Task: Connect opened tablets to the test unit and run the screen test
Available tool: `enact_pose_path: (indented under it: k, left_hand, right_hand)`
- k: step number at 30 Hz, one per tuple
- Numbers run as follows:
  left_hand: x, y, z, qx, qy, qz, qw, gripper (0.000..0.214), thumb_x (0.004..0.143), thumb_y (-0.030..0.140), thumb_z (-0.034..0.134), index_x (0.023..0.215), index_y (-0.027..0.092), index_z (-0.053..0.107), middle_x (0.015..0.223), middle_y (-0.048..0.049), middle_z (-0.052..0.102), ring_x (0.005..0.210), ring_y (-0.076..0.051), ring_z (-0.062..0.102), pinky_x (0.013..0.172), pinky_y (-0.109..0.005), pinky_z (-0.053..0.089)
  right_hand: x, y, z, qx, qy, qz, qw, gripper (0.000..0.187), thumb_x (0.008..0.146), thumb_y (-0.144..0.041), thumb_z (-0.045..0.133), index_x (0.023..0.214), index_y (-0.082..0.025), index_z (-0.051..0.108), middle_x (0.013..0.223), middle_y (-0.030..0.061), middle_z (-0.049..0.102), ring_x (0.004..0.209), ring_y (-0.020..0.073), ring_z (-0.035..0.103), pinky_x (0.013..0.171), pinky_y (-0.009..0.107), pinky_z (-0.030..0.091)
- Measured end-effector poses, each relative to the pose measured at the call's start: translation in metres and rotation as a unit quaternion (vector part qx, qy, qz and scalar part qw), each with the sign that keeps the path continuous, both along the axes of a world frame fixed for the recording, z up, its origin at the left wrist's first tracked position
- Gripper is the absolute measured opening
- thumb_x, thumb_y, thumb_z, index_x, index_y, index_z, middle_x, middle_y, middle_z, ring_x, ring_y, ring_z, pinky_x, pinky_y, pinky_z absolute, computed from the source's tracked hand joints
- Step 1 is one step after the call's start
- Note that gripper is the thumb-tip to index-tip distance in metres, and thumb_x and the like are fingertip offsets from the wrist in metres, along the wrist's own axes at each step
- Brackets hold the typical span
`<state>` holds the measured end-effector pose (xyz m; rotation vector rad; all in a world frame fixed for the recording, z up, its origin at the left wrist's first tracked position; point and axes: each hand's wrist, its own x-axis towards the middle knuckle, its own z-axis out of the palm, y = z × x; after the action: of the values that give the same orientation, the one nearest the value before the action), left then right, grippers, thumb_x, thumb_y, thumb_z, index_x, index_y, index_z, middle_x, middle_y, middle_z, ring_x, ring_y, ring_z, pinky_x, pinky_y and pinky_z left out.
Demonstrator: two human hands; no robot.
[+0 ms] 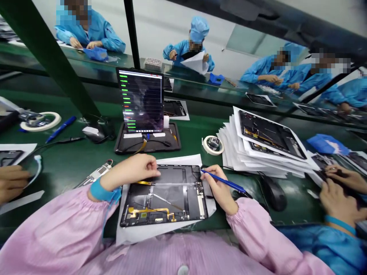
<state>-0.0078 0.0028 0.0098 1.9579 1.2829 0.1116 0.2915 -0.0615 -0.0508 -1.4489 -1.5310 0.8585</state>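
An opened tablet chassis [169, 198] lies on a white sheet [137, 233] in front of me, its boards and yellow flex cables showing. My left hand [134, 170] rests on the chassis's upper left edge with fingers curled and pinched at a flex cable end. My right hand [219, 187] grips a blue pen-like tool [226, 182] whose tip touches the chassis's upper right corner. Both wrists come out of pink sleeves; a blue strap circles the left wrist.
A lit tablet [142, 101] stands in a black tray [147, 143] behind. A tape roll [213, 145] and a stack of chassis on paper [266, 145] lie right. Co-workers' hands sit at the left edge [11, 183] and at the right [341, 191]. A black mouse [272, 193] is near.
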Motion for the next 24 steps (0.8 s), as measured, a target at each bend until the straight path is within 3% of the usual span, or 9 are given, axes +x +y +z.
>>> enact_pose_path:
  k: [4, 13, 18, 24]
  left_hand:
    - [-0.003, -0.003, -0.012, -0.034, 0.057, -0.043, 0.997, 0.028, 0.069, 0.047, 0.063, 0.070, 0.020, 0.057, 0.066, 0.0018, 0.062, 0.059, -0.013, 0.054, 0.051, -0.022, 0.031]
    - [0.000, -0.010, -0.011, -0.024, 0.087, -0.068, 0.994, 0.020, 0.065, 0.038, 0.065, 0.063, 0.021, 0.054, 0.062, 0.0035, 0.058, 0.057, -0.013, 0.051, 0.049, -0.023, 0.027]
    - [0.000, -0.009, -0.011, -0.126, 0.065, -0.064, 0.988, 0.020, 0.071, 0.041, 0.057, 0.069, 0.021, 0.052, 0.057, 0.0054, 0.056, 0.046, -0.012, 0.051, 0.046, -0.023, 0.030]
    - [-0.005, -0.004, -0.015, -0.075, 0.048, -0.095, 0.992, 0.014, 0.069, 0.030, 0.051, 0.071, 0.020, 0.060, 0.066, 0.0016, 0.061, 0.060, -0.013, 0.052, 0.051, -0.022, 0.033]
  right_hand:
    - [0.001, 0.000, 0.000, 0.007, -0.033, 0.002, 0.999, 0.012, 0.084, -0.032, 0.054, 0.081, -0.021, 0.050, 0.068, -0.0015, 0.058, 0.064, 0.0147, 0.057, 0.062, 0.026, 0.044]
    - [-0.003, 0.004, -0.003, 0.011, -0.095, 0.025, 0.995, 0.014, 0.086, -0.030, 0.052, 0.076, -0.021, 0.050, 0.069, -0.0018, 0.054, 0.063, 0.0135, 0.052, 0.059, 0.025, 0.041]
    - [-0.002, 0.003, -0.006, 0.018, -0.103, 0.016, 0.994, 0.014, 0.086, -0.028, 0.051, 0.074, -0.021, 0.048, 0.068, -0.0024, 0.052, 0.062, 0.0132, 0.051, 0.058, 0.024, 0.040]
    - [0.005, 0.003, -0.001, 0.057, -0.094, -0.013, 0.994, 0.015, 0.086, -0.029, 0.052, 0.074, -0.021, 0.049, 0.069, -0.0015, 0.054, 0.065, 0.0146, 0.053, 0.060, 0.026, 0.041]
